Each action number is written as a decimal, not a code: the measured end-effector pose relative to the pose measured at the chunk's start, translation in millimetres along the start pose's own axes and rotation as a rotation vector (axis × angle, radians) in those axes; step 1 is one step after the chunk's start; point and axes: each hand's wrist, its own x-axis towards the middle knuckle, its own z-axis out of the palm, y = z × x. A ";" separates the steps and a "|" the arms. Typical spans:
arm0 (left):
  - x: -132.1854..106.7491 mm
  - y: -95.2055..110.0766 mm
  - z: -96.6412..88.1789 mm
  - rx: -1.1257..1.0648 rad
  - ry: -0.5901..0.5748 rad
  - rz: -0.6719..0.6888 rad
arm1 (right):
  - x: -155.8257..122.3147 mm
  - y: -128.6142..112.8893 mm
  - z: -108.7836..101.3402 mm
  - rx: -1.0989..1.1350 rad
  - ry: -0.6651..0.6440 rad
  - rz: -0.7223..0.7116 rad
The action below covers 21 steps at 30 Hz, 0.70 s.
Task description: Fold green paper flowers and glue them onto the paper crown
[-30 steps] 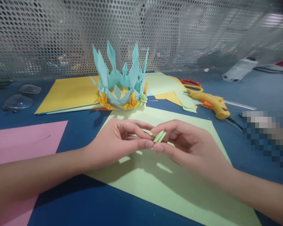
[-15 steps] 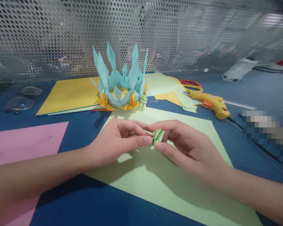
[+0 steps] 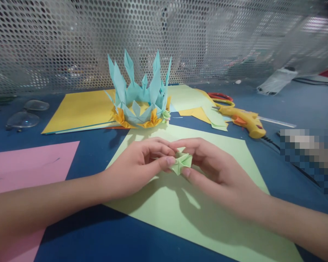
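A small folded light-green paper flower [image 3: 182, 162] is pinched between both hands. My left hand [image 3: 142, 163] grips its left side, thumb in front and fingers behind. My right hand [image 3: 215, 167] has its thumb at the lower right of the piece, the index finger behind the top. Below them lies a large light-green sheet [image 3: 164, 214]. Just beyond stands a turquoise folded-paper crown [image 3: 138, 118], ringed at its base with orange folded flowers [image 3: 154, 118] and a similar light-green piece [image 3: 166, 115] on its right.
At the left lie a pink sheet [image 3: 43, 160] and eyeglasses [image 3: 23, 120]. A yellow sheet [image 3: 71, 109] is under the crown. To the right are scissors [image 3: 221, 97], a yellow glue gun [image 3: 245, 118] with a cord, and a face mask [image 3: 277, 80]. Perforated metal [image 3: 84, 43] backs the table.
The folded green flower has been turned and spread, so its pointed front faces me more. Both hands stay nearly in place, with small finger shifts.
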 end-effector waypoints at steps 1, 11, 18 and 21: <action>-0.1 -0.5 0.4 0.025 -0.001 0.012 | 0.2 -1.1 -0.2 0.041 -0.007 0.018; -3.5 -6.7 -0.8 0.248 -0.031 0.088 | 5.6 -3.3 -1.6 0.289 -0.022 0.191; -6.0 -6.3 -0.8 0.496 -0.097 0.281 | 4.0 -2.3 -0.4 0.322 -0.031 0.206; -7.3 -6.7 -0.7 0.473 -0.099 0.268 | 3.6 -3.1 1.0 0.341 -0.037 0.209</action>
